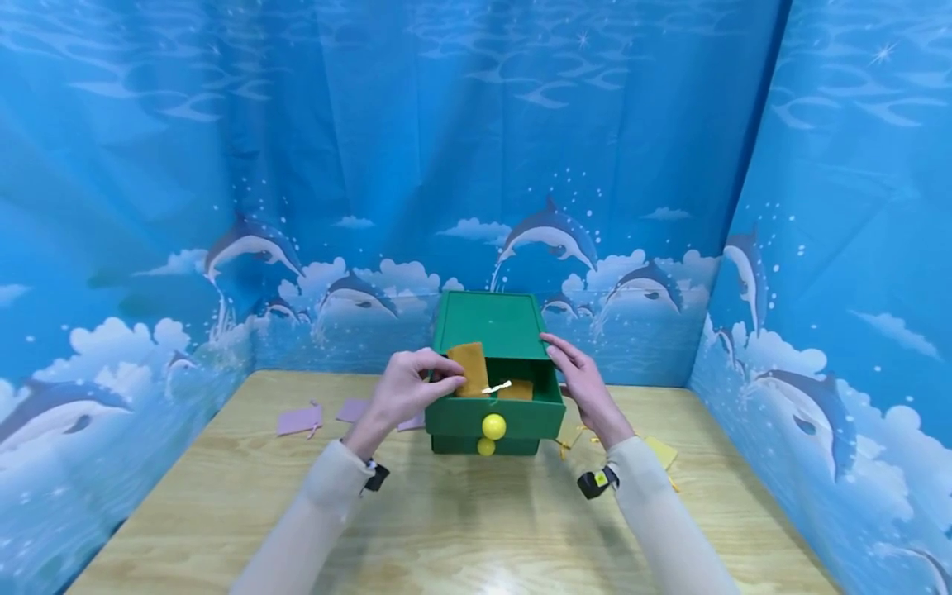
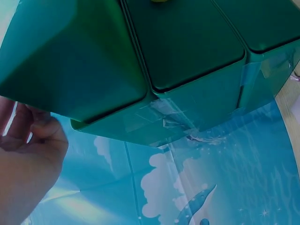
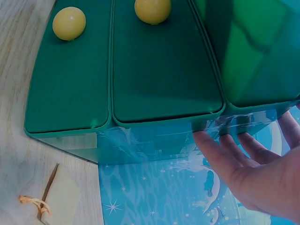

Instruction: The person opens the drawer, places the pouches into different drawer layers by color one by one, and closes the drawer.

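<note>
An orange-brown pouch (image 1: 468, 368) stands tilted above the pulled-out top drawer (image 1: 461, 407) of a green cabinet (image 1: 491, 322). My left hand (image 1: 409, 387) pinches its left edge between thumb and fingers; in the left wrist view that hand (image 2: 33, 164) is at the drawer's rim, its fingertips partly hidden. A white string (image 1: 497, 387) lies beside the pouch, and another orange-brown pouch (image 1: 516, 389) lies in the drawer. My right hand (image 1: 586, 384) rests against the cabinet's right side, fingers spread; the right wrist view shows this hand (image 3: 253, 173) touching the taped side.
Purple pouches (image 1: 299, 420) lie on the wooden table (image 1: 446, 529) left of the cabinet, and yellow pouches (image 1: 660, 451) lie on its right. Lower drawers with yellow knobs (image 3: 69, 23) are closed. A blue dolphin-patterned curtain (image 1: 372, 165) hangs behind.
</note>
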Tool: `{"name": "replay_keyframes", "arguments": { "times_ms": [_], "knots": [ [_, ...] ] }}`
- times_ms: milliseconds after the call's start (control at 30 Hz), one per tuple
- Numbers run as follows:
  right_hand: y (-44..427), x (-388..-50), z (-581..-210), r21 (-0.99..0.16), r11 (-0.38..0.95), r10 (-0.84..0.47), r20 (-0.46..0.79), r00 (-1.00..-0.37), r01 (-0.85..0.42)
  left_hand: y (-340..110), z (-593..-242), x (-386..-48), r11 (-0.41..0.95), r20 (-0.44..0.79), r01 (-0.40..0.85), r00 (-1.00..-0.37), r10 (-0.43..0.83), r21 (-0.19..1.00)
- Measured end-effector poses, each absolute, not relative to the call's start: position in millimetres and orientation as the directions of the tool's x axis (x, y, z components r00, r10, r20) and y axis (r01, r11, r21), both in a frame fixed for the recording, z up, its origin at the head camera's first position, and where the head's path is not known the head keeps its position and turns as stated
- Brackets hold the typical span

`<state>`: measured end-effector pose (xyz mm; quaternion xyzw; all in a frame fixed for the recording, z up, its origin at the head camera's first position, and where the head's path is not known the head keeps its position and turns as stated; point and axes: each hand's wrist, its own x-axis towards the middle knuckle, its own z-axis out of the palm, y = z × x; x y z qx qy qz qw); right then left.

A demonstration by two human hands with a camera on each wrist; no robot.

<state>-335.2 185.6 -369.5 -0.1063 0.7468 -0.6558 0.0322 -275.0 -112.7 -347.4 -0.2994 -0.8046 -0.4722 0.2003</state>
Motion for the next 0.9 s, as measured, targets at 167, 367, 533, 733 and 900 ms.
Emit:
{"name": "replay_keyframes", "arguments": {
  "times_ms": [167,367,533,733,900],
  "knots": [
    [184.0,-333.7,-368.2,-0.986,0.123,-0.203,0.082,-0.976,-0.109,-115.5,-345.2,-276.0,0.416,0.512,0.621,-0.783,0.352,0.664],
    [183.9,-333.7,-368.6,-0.985,0.132,-0.2,0.084,-0.976,-0.112,-116.7,-345.6,-277.5,0.435,0.43,0.547,-0.835,0.344,0.715],
    [185.5,-334.4,-368.7,-0.984,0.131,-0.204,0.096,-0.974,-0.124,-115.7,-346.1,-278.0,0.421,0.442,0.548,-0.835,0.327,0.723],
    [186.7,-334.6,-368.5,-0.985,0.127,-0.204,0.094,-0.974,-0.121,-114.8,-345.6,-277.2,0.408,0.472,0.578,-0.815,0.335,0.707],
    [186.0,-333.9,-367.8,-0.986,0.123,-0.207,0.089,-0.974,-0.116,-114.8,-346.3,-276.2,0.4,0.486,0.587,-0.809,0.33,0.704]
  ]
}}
